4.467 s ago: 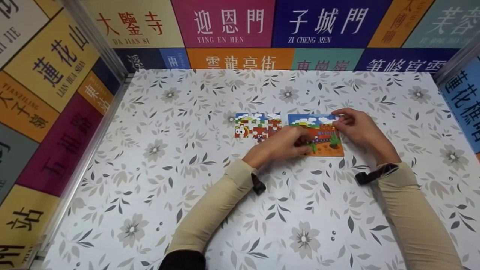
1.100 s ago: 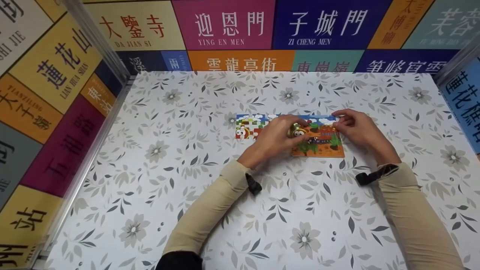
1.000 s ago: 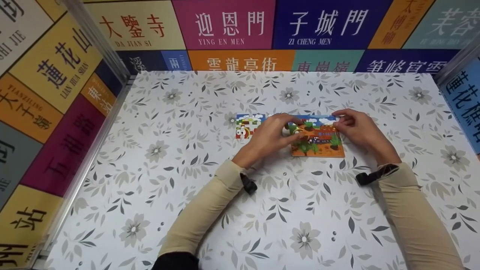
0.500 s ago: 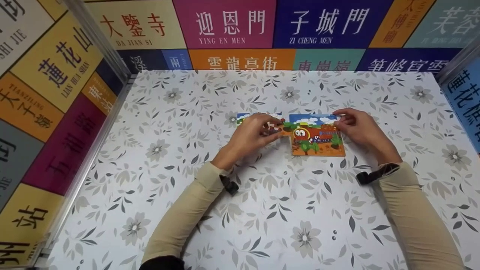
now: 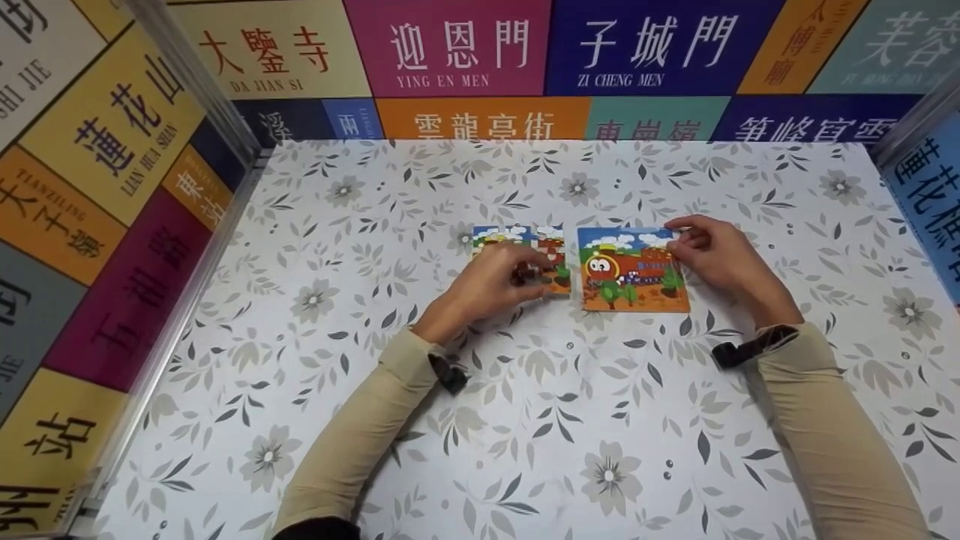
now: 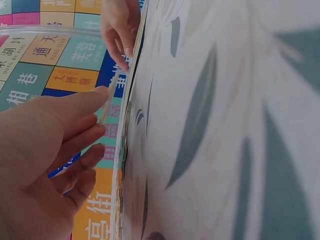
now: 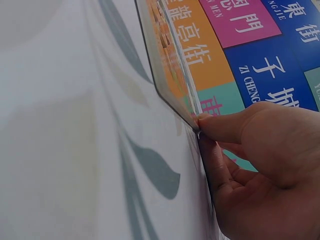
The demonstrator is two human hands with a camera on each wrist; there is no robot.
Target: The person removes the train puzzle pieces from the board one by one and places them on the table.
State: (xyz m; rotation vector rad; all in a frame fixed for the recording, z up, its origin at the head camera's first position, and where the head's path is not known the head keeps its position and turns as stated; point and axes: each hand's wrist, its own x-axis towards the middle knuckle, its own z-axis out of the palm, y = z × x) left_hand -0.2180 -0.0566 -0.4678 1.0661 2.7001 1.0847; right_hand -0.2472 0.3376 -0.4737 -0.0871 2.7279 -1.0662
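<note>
My left hand (image 5: 491, 277) pinches a jigsaw piece (image 6: 107, 106) between thumb and fingers, seen edge-on in the left wrist view. In the head view the piece is held at the lower right of a partly joined jigsaw puzzle (image 5: 551, 234), with blue sky and white clouds along its top. The hand hides the puzzle's left and lower parts. To the right lies a picture board (image 5: 626, 262) showing a red cartoon train, green bushes and orange ground. My right hand (image 5: 712, 251) grips the board at its upper right corner, thumb against the edge in the right wrist view.
A white tablecloth (image 5: 600, 405) with grey flowers and leaves covers the table. Coloured panels (image 5: 457, 45) with large characters stand behind it and along both sides. A clear rail (image 5: 187, 285) runs along the left edge.
My left hand has carried the jigsaw piece leftward from over the picture board to the puzzle, uncovering the train's face. My right hand has stayed at the board's corner.
</note>
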